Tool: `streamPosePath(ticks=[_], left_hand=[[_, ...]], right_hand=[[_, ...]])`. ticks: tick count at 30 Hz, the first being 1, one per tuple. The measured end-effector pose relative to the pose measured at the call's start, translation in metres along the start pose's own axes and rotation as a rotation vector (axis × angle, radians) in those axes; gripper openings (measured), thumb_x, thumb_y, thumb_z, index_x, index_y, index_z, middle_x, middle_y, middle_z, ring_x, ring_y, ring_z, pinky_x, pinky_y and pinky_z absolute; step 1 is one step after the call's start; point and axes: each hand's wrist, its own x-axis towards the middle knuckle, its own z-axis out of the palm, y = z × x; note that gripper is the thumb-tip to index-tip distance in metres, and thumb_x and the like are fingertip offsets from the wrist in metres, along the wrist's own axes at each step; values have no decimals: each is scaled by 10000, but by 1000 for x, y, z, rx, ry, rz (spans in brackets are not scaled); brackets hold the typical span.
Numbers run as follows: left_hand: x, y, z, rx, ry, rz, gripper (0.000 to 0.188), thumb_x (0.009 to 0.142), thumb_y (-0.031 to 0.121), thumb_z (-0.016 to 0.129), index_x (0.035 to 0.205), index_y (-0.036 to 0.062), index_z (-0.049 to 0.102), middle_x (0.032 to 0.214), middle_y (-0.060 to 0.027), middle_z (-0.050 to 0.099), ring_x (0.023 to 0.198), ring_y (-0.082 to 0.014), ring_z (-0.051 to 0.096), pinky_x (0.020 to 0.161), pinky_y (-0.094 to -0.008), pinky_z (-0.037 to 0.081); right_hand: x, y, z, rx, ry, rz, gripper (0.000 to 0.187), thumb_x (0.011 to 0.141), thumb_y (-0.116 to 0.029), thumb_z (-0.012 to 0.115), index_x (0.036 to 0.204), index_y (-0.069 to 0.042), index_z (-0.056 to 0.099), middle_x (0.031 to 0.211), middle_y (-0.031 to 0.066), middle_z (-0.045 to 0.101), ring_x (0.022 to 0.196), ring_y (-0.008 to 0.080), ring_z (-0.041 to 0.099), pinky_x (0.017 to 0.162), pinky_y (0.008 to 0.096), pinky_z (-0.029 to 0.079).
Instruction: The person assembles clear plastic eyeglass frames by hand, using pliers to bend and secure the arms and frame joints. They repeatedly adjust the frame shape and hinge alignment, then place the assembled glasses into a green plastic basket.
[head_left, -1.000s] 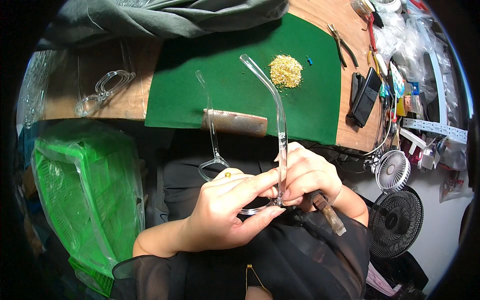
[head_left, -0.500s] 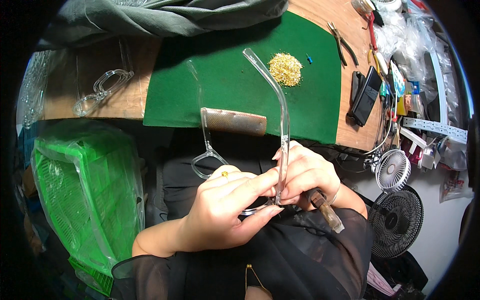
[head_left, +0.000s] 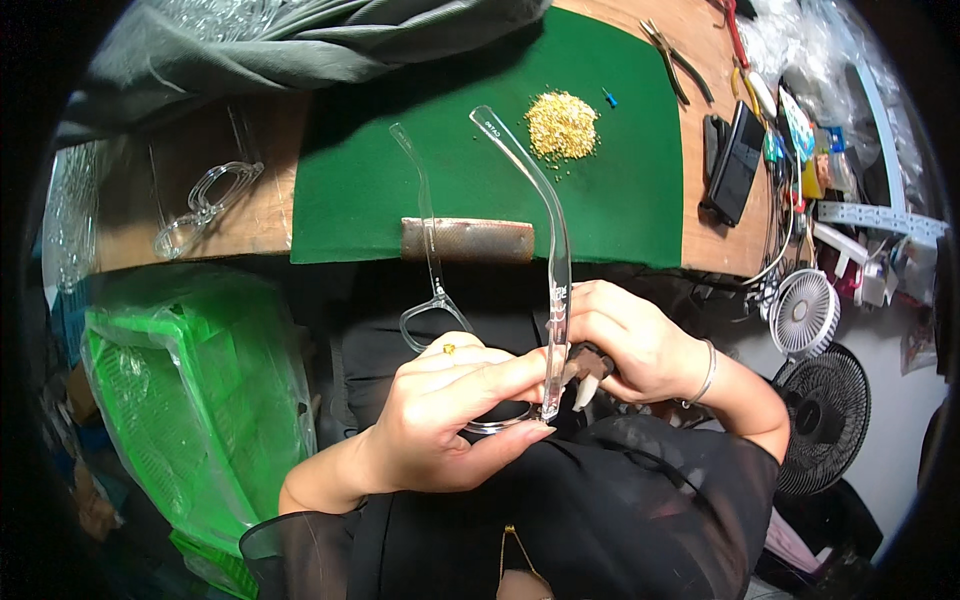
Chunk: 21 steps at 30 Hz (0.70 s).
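Note:
My left hand (head_left: pixel 435 410) is closed around a clear plastic eyeglass frame (head_left: pixel 560 250), with thumb and fingers pinching it near the right-hand hinge. Both temples of the frame point away from me, over the green mat (head_left: pixel 350 180). My right hand (head_left: pixel 640 340) is closed on a dark brown hand tool (head_left: pixel 592 368) with a pale, worn end, whose exact kind I cannot make out. It sits right beside the hinge; whether it touches the frame is hidden by my fingers. A pile of small gold-coloured pieces (head_left: pixel 562 126) lies on the mat.
A rusty half-round metal piece (head_left: pixel 510 242) sits at the mat's near edge. Pliers (head_left: pixel 678 65), a black phone (head_left: pixel 735 165) and a white fan (head_left: pixel 805 312) are to the right. Another clear frame (head_left: pixel 210 195) rests at left, above a green plastic-wrapped crate (head_left: pixel 240 390).
My right hand has turned, and the brown tool's pale end has swung left, closer to the hinge. The glasses have shifted slightly in my left hand's grip.

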Motion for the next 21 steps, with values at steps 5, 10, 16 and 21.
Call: streamPosePath(ticks=[5, 10, 16, 21], left_hand=[[0, -1, 0, 13, -43, 2, 518, 637, 35, 771, 1127, -22, 612, 878, -84, 700, 778, -188, 667, 689, -281, 450], [-1, 1, 1, 79, -34, 34, 473, 617, 47, 766, 1076, 20, 656, 821, -47, 682, 768, -180, 647, 648, -275, 425], [0, 1, -4, 217, -108, 107, 379, 633, 111, 736, 989, -3, 671, 854, -86, 698, 758, -193, 651, 639, -300, 429], [2, 8, -5, 346, -141, 68, 357, 637, 143, 708, 979, 47, 682, 829, -18, 693, 760, -164, 636, 637, -316, 382]], right_hand=[[6, -3, 0, -29, -15, -52, 325, 634, -41, 666, 924, -37, 520, 870, 116, 506, 853, 308, 525, 846, 429, 446], [8, -7, 1, -81, -40, -89, 310, 607, -59, 655, 889, -40, 527, 853, 104, 500, 853, 293, 522, 878, 472, 437], [6, -5, 5, -143, -23, -105, 242, 613, -71, 646, 822, -38, 529, 781, 91, 482, 756, 262, 504, 735, 372, 440], [8, -6, 5, -217, 2, -112, 219, 629, -112, 643, 799, -43, 524, 749, 76, 466, 710, 239, 495, 662, 339, 410]])
